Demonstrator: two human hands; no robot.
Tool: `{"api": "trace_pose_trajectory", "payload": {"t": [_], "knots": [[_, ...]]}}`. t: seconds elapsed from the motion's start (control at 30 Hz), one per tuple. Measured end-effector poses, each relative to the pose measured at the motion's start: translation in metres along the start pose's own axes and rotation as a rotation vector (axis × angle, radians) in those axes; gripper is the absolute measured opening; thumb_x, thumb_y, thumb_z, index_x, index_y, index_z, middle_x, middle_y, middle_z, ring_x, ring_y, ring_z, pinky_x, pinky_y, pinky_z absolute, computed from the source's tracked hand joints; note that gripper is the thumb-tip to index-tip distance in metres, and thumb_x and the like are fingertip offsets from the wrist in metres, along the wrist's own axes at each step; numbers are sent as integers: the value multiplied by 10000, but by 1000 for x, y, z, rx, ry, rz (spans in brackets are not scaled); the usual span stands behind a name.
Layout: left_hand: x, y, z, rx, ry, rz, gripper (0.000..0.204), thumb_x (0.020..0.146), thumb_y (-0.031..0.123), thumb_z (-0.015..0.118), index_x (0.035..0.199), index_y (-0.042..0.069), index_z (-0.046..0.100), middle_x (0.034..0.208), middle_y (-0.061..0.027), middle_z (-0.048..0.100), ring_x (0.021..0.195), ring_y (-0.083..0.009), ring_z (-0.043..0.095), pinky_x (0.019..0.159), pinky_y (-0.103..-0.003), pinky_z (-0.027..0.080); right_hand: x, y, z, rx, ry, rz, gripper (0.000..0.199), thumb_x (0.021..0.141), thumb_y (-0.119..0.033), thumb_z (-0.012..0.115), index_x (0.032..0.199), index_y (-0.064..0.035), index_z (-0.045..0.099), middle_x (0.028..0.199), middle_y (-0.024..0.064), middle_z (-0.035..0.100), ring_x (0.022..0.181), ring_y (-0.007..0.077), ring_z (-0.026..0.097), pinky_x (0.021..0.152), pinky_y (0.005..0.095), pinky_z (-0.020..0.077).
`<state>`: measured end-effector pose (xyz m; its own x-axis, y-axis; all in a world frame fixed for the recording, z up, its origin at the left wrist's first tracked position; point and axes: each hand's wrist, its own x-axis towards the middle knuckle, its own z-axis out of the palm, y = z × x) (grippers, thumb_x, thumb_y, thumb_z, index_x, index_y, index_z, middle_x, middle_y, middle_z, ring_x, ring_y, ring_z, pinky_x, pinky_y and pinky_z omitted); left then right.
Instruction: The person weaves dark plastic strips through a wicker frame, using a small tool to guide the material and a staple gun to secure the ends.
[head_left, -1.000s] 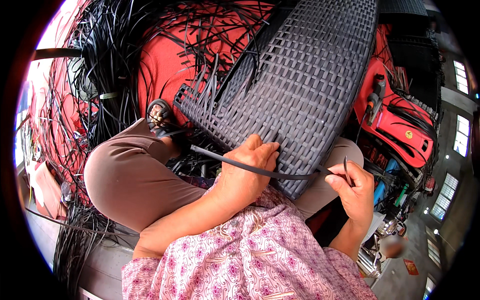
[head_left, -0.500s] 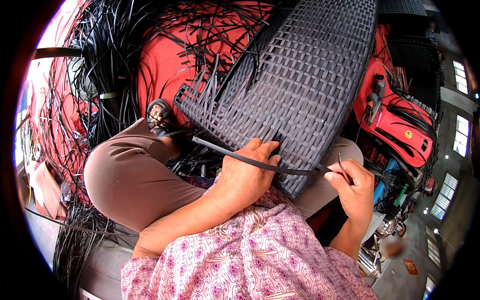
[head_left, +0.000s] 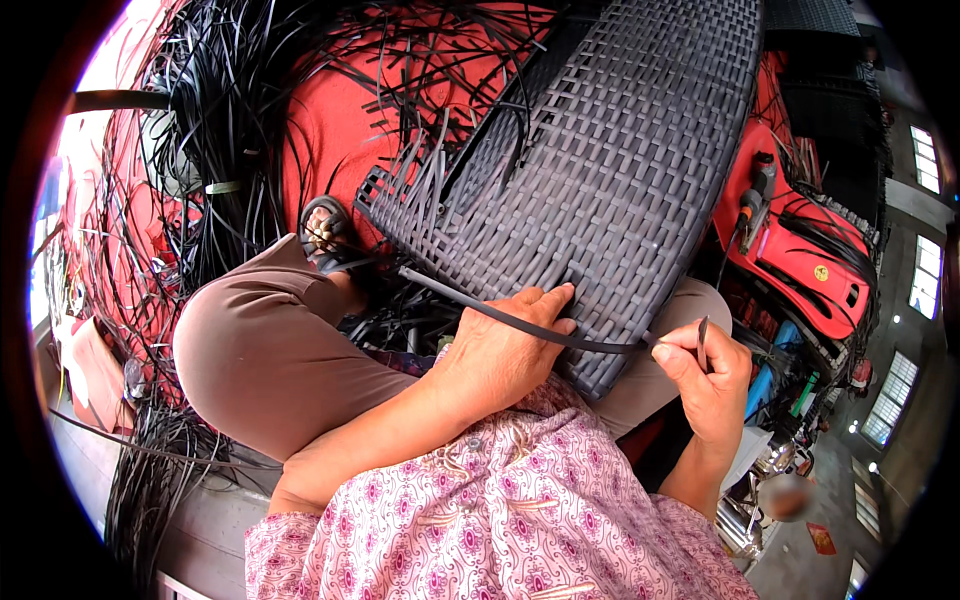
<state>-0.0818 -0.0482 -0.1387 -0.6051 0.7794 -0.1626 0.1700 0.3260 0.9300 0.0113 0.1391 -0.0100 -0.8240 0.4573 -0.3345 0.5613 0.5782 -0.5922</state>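
I had the right hand [head_left: 712, 385] closed in a pinch, thumb and forefinger clamped on a flat dark strip [head_left: 600, 347]. A narrow dark tip [head_left: 703, 338] stood up among those fingers; from where I sat I could not tell whether it was the same strip. The strip ran leftward in a shallow curve across the left hand [head_left: 505, 345], which lay on the near end of a grey woven panel [head_left: 625, 190]. Its fingertips met the weave, but I could not make out whether they gripped anything.

The panel rested between the knees, sloping up and away, with loose strip ends at its left edge. Brown trousers [head_left: 270, 350] and a patterned shirt [head_left: 480, 520] framed my near view. Farther left I saw a sandalled foot [head_left: 325, 222], red cloth [head_left: 340, 130] and a thick bundle of dark strips [head_left: 235, 150]; on the right, a red plastic piece [head_left: 815, 265] carried a hand tool [head_left: 752, 205].
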Motion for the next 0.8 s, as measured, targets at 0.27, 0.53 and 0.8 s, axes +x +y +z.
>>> {"api": "trace_pose_trajectory", "payload": {"t": [0.27, 0.53, 0.8], "knots": [[-1, 4, -3, -40, -19, -86, 391, 939, 187, 635, 1268, -22, 610, 1025, -234, 701, 897, -409, 690, 780, -466, 559, -2, -1, 1, -14, 19, 84, 130, 833, -74, 756, 829, 17, 663, 682, 17, 594, 620, 76, 517, 571, 256, 415], [-1, -1, -4, 17, 10, -29, 389, 933, 207, 653, 1251, -14, 613, 961, -218, 698, 838, -397, 693, 714, -468, 559, -3, 2, 5, -3, 30, 95, 121, 836, -54, 753, 824, 19, 657, 681, 6, 580, 622, 58, 496, 568, 245, 401], [-6, 8, -2, 26, 38, -58, 391, 921, 209, 676, 1236, -17, 622, 933, -218, 695, 824, -394, 693, 705, -454, 562, -7, -1, 2, 15, 34, 93, 115, 820, -26, 746, 809, 27, 644, 671, 9, 578, 611, 53, 487, 556, 239, 391]]}}
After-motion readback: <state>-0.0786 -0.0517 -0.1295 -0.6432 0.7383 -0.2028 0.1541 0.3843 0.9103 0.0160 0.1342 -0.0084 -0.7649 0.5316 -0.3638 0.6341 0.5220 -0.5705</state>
